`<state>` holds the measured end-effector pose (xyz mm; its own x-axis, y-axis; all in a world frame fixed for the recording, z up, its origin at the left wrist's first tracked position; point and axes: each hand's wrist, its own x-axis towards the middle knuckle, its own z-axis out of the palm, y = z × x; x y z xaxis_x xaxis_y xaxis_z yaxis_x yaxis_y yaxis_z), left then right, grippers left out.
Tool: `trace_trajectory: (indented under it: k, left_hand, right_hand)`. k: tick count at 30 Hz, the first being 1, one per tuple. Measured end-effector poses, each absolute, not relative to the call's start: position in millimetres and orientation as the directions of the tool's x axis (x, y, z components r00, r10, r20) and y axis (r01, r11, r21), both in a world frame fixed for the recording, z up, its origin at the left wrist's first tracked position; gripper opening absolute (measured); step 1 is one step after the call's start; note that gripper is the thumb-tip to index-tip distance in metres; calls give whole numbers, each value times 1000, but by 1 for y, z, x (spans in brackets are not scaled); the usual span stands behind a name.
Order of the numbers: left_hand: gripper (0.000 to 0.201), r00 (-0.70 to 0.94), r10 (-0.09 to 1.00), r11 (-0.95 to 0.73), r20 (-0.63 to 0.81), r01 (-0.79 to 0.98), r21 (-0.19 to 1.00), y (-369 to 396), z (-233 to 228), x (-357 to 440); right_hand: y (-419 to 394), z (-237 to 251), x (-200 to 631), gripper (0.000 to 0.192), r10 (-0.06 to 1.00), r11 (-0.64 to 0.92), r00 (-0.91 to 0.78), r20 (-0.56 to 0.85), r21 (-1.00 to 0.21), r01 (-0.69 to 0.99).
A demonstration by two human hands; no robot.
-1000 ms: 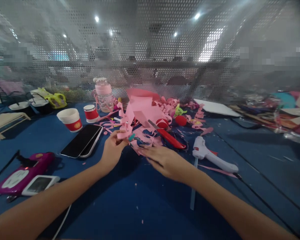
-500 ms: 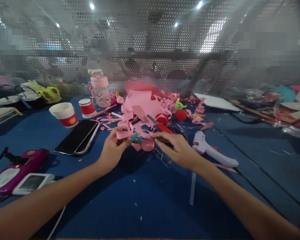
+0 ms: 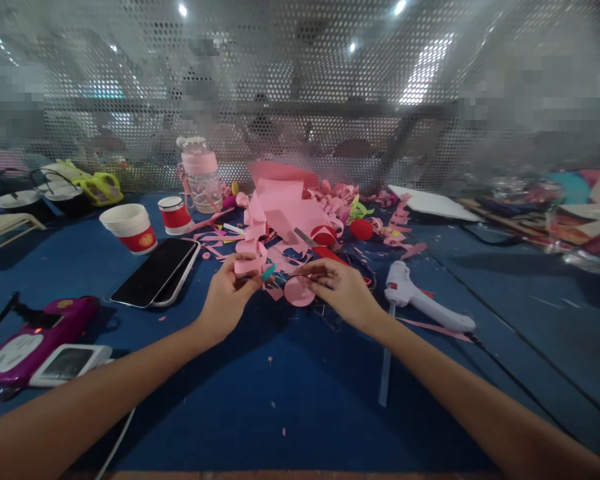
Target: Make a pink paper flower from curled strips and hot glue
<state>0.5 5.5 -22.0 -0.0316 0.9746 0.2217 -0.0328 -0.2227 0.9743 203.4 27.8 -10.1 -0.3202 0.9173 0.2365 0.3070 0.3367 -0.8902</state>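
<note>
Sitting beside the white glue gun (image 3: 420,300), the pink paper heap (image 3: 285,220) is unmoved; nearer than it, the left hand (image 3: 227,300) keeps pinching a curled pink strip (image 3: 247,263), while the right hand (image 3: 343,290) has just lifted a pink paper disc (image 3: 299,292), fingers clamped on its edge.

red knife (image 3: 330,254): mostly hidden behind right hand (image 3: 341,288) | purple device (image 3: 27,339): cut off at picture's left edge | clutter at table's (image 3: 290,407) far right corner: blurred, cannot tell | room behind mesh screen (image 3: 300,80): blurred | wooden rack (image 3: 3,230): cut at left edge
</note>
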Motion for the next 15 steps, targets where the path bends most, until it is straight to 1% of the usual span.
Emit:
trace_trajectory:
  k: [2, 4, 7, 10, 12, 13, 14, 15]
  left_hand:
    - [30, -43, 970, -239, 237, -40, 970, 5, -21, 1]
    - [29, -41, 970, -242, 239, -75, 967, 5, -20, 3]
    - [35, 18, 981, -190, 193, -90, 978, 4, -22, 5]
    - [40, 79, 992, -102, 100, 15, 995, 3, -26, 6]
    - [40, 91, 994, -63, 57, 67, 996, 3, -28, 6]
    - [39, 93, 994, -59, 52, 75, 995, 3, -28, 6]
    - [39, 96, 994, -62, 54, 79, 995, 2, -28, 6]
    - [39, 100, 993, -72, 64, 87, 994, 2, -28, 7]
  right_hand:
    - [28, -11, 201, 25, 940, 255, -280, 193, -944, 207]
    - [26, -12, 196, 29, 948, 229, -262, 183, -960, 158]
    - [22, -18, 187, 29, 939, 270, -274, 208, -939, 212]
    - [21, -24, 182, 29, 924, 343, -284, 256, -882, 324]
    - [23, -24, 183, 30, 902, 415, -299, 311, -817, 401]
    - [24, -21, 185, 30, 881, 468, -311, 358, -759, 453]
    - [26, -18, 187, 31, 849, 528, -325, 416, -678, 511]
    - [27, -13, 191, 31, 808, 584, -344, 479, -570, 579]
